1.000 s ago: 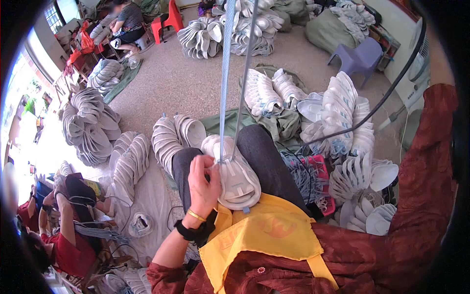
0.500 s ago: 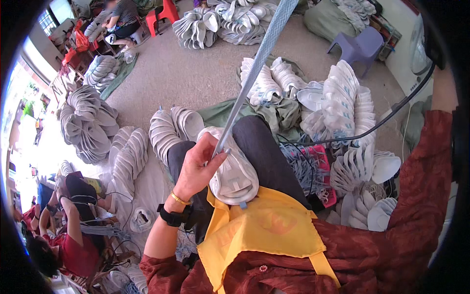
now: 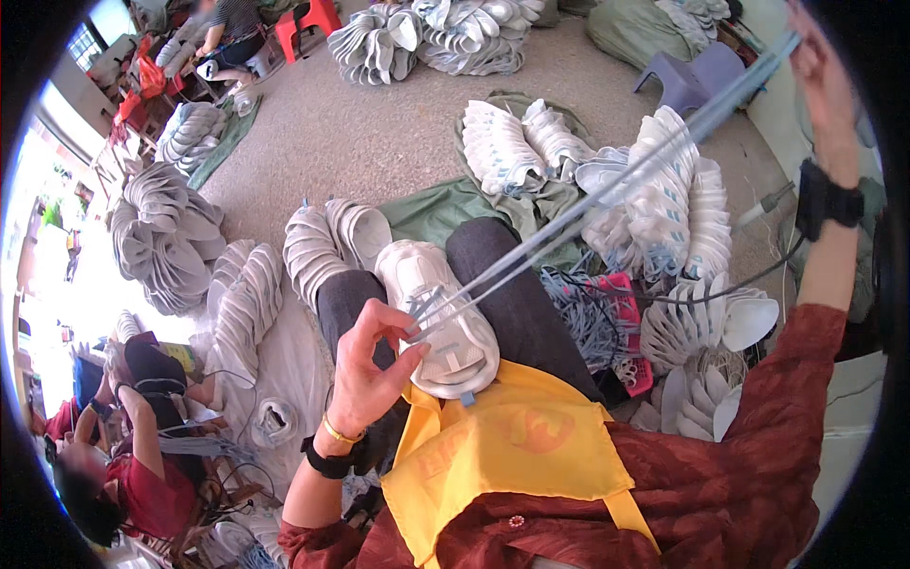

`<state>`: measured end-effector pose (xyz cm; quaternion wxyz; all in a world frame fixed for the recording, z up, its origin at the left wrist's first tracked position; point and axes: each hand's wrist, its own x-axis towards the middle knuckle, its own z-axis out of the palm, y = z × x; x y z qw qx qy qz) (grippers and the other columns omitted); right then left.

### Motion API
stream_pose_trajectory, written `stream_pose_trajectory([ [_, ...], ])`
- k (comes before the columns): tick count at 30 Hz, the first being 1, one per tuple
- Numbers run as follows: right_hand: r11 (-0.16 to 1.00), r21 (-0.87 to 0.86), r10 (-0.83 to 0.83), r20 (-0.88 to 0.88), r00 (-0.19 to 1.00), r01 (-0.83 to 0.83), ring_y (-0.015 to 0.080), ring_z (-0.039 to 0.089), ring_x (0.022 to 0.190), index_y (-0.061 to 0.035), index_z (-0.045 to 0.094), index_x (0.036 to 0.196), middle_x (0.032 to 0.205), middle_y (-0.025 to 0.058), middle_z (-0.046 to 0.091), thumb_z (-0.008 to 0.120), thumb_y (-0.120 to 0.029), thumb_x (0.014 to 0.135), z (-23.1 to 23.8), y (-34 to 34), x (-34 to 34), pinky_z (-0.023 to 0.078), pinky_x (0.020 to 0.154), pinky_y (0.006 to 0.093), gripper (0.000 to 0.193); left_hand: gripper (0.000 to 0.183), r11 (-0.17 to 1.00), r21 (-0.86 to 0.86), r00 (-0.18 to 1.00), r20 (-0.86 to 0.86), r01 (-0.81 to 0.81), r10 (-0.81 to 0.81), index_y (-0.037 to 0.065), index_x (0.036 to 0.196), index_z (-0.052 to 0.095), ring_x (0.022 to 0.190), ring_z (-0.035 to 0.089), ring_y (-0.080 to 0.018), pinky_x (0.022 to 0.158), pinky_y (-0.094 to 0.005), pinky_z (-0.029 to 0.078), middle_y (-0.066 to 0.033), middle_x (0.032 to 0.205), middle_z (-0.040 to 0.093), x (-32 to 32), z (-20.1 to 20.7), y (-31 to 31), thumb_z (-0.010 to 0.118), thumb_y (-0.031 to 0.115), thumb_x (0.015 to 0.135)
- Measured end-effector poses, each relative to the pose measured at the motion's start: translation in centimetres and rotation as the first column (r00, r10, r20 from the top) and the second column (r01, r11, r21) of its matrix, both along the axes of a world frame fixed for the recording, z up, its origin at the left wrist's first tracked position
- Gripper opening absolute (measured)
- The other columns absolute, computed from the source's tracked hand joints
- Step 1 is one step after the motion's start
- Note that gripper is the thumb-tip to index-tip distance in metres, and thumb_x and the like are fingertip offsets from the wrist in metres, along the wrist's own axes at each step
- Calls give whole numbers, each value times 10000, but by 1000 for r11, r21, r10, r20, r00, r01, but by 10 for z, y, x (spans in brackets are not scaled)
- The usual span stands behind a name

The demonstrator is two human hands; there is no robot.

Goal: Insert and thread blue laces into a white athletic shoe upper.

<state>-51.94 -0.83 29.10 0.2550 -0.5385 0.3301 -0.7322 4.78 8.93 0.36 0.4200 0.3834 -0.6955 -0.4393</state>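
Note:
A white shoe upper (image 3: 466,343) rests on my lap, its near end touching my yellow apron (image 3: 502,446). My left hand (image 3: 368,372) is over the shoe's left side, thumb and forefinger pinched on a pale blue-grey shoelace (image 3: 588,201). From there the lace runs taut in two strands, up and across to the upper right. At that far end my right hand (image 3: 823,81) is raised with the arm stretched out, its fingers closed on the lace. A short piece of lace also crosses the shoe's opening, partly hidden by the left fingers.
A pink basket (image 3: 626,327) full of loose laces stands right of my knee. Rows of nested white shoe uppers (image 3: 502,156) lie around my legs. A black cable (image 3: 720,296) passes on the right. One person (image 3: 142,474) works at lower left; another sits far left.
The lace has swung from pointing up and away to stretching toward the upper right. My right hand has come into view there. My left hand keeps its pinch, slightly lower.

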Motion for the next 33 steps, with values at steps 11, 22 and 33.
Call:
stream_pose_trajectory([
  [11,788,578,354,-707,612,212,92,630,628,-33,722,1109,941,46,754,788,-178,882,-232,49,215,512,593,279,277,216,980,-55,974,116,-190,195,6,1006,650,824,731,-166,712,-268,552,-70,885,683,10,-9,37,752,-79,836],
  [22,596,765,784,-489,383,-245,153,628,601,-16,712,961,739,92,690,760,-112,886,-281,96,251,488,577,296,131,215,946,312,977,-213,87,-20,21,951,647,712,589,-135,651,-279,456,-63,888,685,39,23,54,788,-68,815],
  [33,402,908,827,-305,472,-117,69,644,630,-11,747,999,768,63,739,746,-97,914,-270,80,224,497,583,246,121,297,836,549,985,-138,-11,104,0,787,643,591,635,-144,572,-274,477,-140,729,742,172,82,96,837,218,841],
])
